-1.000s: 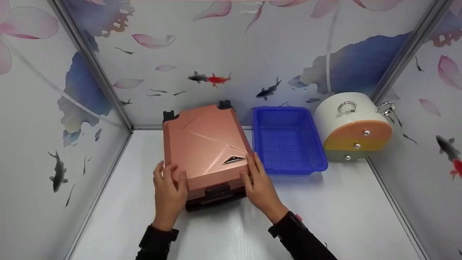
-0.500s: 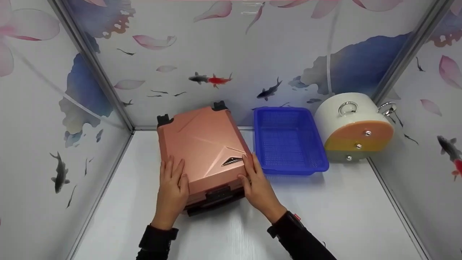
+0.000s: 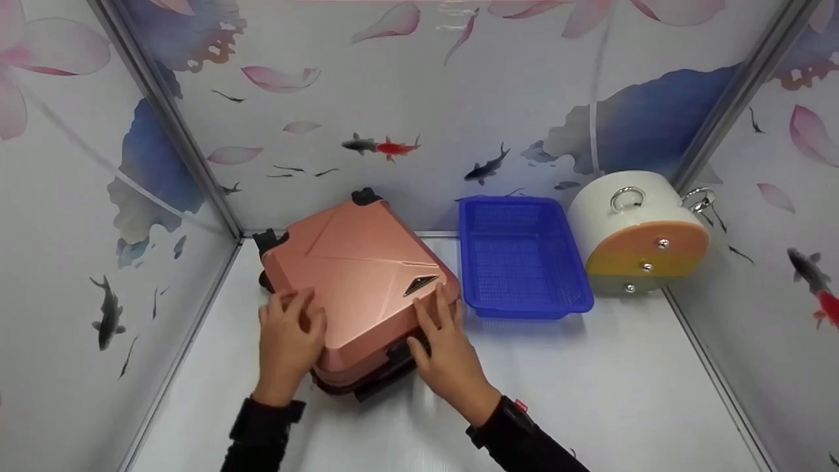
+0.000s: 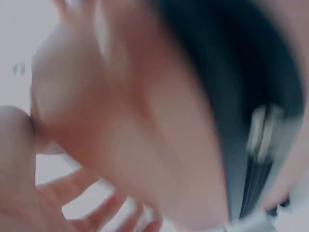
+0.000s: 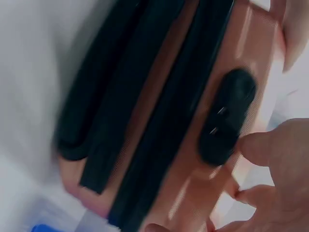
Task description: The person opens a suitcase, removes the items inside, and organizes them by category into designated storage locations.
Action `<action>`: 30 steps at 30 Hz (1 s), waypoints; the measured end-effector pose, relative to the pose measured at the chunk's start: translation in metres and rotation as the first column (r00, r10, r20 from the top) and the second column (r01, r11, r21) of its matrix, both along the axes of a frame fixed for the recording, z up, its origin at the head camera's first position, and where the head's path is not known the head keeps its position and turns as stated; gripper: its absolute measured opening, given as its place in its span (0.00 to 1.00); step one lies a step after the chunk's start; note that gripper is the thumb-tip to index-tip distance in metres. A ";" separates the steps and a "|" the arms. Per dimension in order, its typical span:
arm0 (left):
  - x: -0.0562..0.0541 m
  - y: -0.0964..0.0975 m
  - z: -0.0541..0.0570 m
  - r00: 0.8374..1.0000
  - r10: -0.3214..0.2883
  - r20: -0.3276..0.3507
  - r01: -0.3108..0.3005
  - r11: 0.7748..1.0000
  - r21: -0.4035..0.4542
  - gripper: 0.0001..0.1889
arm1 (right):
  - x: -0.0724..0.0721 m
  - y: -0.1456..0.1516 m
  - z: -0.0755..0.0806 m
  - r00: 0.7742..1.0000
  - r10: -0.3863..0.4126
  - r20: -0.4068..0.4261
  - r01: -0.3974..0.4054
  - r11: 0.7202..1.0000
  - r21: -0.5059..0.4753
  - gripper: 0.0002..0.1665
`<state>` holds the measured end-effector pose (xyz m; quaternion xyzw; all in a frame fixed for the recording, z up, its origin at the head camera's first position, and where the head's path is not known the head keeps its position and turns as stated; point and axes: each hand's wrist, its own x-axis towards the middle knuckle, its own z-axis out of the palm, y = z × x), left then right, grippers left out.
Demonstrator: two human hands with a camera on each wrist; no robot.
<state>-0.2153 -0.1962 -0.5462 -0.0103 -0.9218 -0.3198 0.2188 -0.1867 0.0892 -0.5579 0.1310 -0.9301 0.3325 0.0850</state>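
Note:
A rose-gold hard-shell suitcase (image 3: 354, 275) lies flat on the white table, turned at an angle, with its black wheels toward the back left. Its black handle (image 5: 227, 116) shows large in the right wrist view. At the near left corner, my left hand (image 3: 288, 347) touches the shell with loosely bent fingers. In the left wrist view, its fingers (image 4: 101, 212) are spread beside the blurred case. My right hand (image 3: 452, 360) rests at the near right corner, fingertips on the top edge below the triangular badge (image 3: 420, 285), thumb by the handle side.
A blue plastic basket (image 3: 531, 312) stands to the right of the suitcase against the back wall. Beyond it sits a white rounded box (image 3: 590, 210) with orange, yellow and green drawer fronts and metal rings. Printed walls enclose the table at the back and sides.
The suitcase has turned counterclockwise, its wheel end swinging left and toward me. My left hand has slid up the side, then back left; my right hand has shifted left and nearer.

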 end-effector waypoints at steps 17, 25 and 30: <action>-0.017 0.004 -0.026 0.999 0.026 0.025 -0.027 0.998 0.049 0.29 | -0.016 -0.006 0.002 0.995 0.099 0.015 -0.100 0.994 0.045 0.39; -0.010 0.049 -0.029 0.968 0.236 -0.083 -0.238 0.971 -0.011 0.29 | -0.015 -0.017 0.013 0.999 0.021 -0.038 -0.019 0.998 0.055 0.33; -0.029 0.005 -0.013 0.973 0.212 -0.096 -0.218 0.974 -0.061 0.25 | 0.011 -0.043 0.015 0.988 0.133 -0.075 -0.122 0.983 0.135 0.37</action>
